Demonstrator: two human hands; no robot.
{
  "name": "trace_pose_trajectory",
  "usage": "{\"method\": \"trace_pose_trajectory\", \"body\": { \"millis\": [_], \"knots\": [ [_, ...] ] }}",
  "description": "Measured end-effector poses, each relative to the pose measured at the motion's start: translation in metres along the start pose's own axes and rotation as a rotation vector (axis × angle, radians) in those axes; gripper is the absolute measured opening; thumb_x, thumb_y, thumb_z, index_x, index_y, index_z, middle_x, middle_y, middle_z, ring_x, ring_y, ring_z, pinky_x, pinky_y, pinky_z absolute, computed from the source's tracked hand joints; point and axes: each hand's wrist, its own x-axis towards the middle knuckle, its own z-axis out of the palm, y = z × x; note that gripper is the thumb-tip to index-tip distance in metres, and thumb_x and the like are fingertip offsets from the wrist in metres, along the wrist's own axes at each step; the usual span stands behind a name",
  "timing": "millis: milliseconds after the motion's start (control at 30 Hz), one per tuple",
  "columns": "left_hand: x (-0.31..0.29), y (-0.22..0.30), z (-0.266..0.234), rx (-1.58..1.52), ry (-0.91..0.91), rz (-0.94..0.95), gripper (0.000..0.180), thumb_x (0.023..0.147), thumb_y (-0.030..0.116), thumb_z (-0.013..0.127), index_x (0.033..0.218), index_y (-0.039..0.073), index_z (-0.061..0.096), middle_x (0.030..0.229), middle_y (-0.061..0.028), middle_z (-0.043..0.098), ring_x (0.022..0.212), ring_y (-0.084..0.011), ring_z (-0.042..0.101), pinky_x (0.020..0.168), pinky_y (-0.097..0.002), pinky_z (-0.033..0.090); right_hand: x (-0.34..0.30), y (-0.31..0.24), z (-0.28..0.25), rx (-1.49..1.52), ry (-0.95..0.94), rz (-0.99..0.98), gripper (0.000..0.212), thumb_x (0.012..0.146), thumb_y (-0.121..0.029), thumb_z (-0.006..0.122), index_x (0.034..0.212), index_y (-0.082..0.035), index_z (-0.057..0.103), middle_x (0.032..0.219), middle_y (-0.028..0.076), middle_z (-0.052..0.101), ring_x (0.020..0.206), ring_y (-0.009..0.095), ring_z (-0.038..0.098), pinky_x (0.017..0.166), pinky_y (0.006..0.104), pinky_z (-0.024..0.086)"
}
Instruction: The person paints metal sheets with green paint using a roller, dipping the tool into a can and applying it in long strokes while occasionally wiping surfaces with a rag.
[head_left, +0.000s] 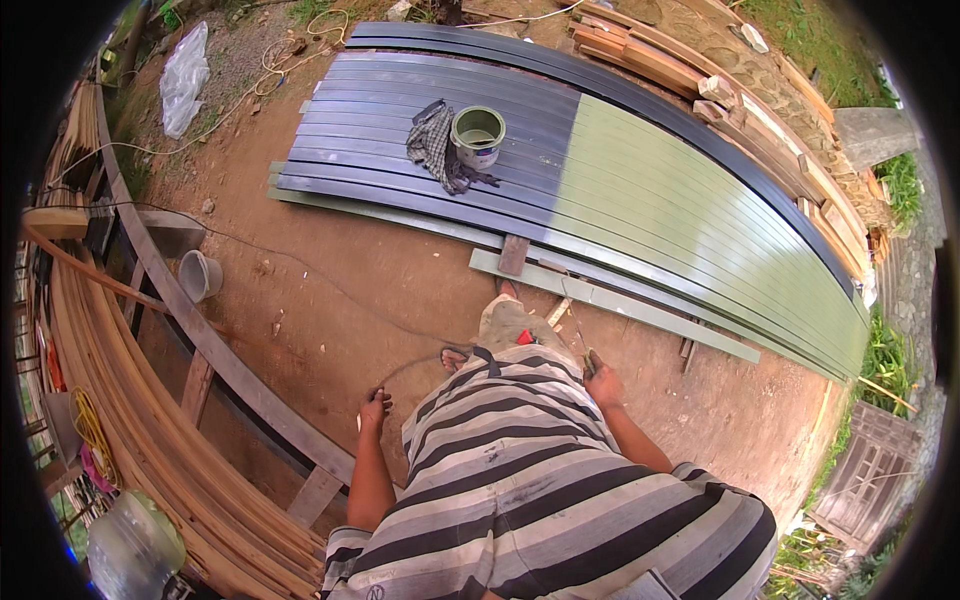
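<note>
My left hand (375, 410) hangs low at my left side, its fingers curled around a dark cord (408, 364). That cord bows from the hand toward my foot. At my right hip, my right hand (602, 384) is closed around a thin dark line (577, 328), which rises toward the edge of the planks; what else the fingers hold is too small to make out. Ahead lie long planks (400, 80), side by side, dark blue-grey on the left and light green on the right. On them stands a paint bucket (478, 135) beside a checked cloth (432, 140).
A pale green board (620, 302) lies along the planks' near edge. Stacked timber (130, 360) and a curved beam (215, 345) line the left, near a small grey bucket (201, 276). More timber (740, 110) lies behind. A long cord (290, 255) crosses the dirt ground.
</note>
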Motion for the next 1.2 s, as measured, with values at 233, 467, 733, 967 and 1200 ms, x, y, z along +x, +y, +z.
{"method": "trace_pose_trajectory", "body": {
  "millis": [233, 467, 733, 967, 1200],
  "knots": [
    [-0.015, -0.092, -0.047, -0.082, 0.065, -0.125, 0.032, 0.096, 0.029, 0.052, 0.121, 0.009, 0.056, 0.095, -0.0085, 0.067, 0.074, -0.0183, 0.063, 0.059, -0.0323, 0.046, -0.001, 0.02, 0.006, 0.038, 0.133, 0.02, 0.049, 0.087, -0.028, 0.053, 0.135, -0.019, 0.052, 0.103, 0.023, 0.067, 0.093, 0.041, 0.065, 0.081, 0.0502, 0.052],
    [-0.036, -0.085, -0.013, -0.205, 0.047, -0.039, 0.034, 0.097, 0.029, 0.052, 0.123, 0.009, 0.055, 0.097, -0.0082, 0.067, 0.075, -0.0189, 0.063, 0.062, -0.033, 0.047, 0.08, 0.041, 0.013, 0.008, 0.111, -0.024, 0.049, 0.086, -0.026, 0.051, 0.134, -0.018, 0.053, 0.108, 0.023, 0.065, 0.099, 0.041, 0.063, 0.085, 0.0487, 0.051],
    [-0.041, -0.05, 0.069, -0.064, 0.029, -0.091, 0.037, 0.097, 0.03, 0.049, 0.126, 0.008, 0.055, 0.103, -0.0113, 0.067, 0.085, -0.0214, 0.065, 0.069, -0.0347, 0.049, 0.208, -0.001, -0.094, -0.025, 0.042, -0.013, 0.044, 0.083, -0.025, 0.051, 0.125, -0.015, 0.056, 0.113, 0.021, 0.065, 0.107, 0.039, 0.062, 0.09, 0.0505, 0.05],
    [-0.07, 0.079, 0.153, 0.11, 0.055, 0.05, 0.035, 0.097, 0.029, 0.05, 0.126, 0.009, 0.056, 0.105, -0.012, 0.067, 0.087, -0.0199, 0.064, 0.071, -0.0338, 0.048, 0.392, -0.026, -0.177, 0.017, 0.1, -0.048, 0.043, 0.087, -0.025, 0.042, 0.124, -0.009, 0.055, 0.117, 0.024, 0.062, 0.112, 0.039, 0.059, 0.093, 0.0497, 0.049],
    [-0.114, 0.175, 0.217, 0.15, 0.064, 0.253, 0.037, 0.098, 0.025, 0.052, 0.128, 0.004, 0.055, 0.113, -0.0172, 0.066, 0.101, -0.0237, 0.063, 0.087, -0.0339, 0.048, 0.548, -0.058, -0.264, 0.102, 0.132, -0.103, 0.044, 0.086, -0.018, 0.043, 0.128, -0.01, 0.053, 0.11, 0.023, 0.066, 0.104, 0.038, 0.064, 0.087, 0.0483, 0.052]
  ]
}}
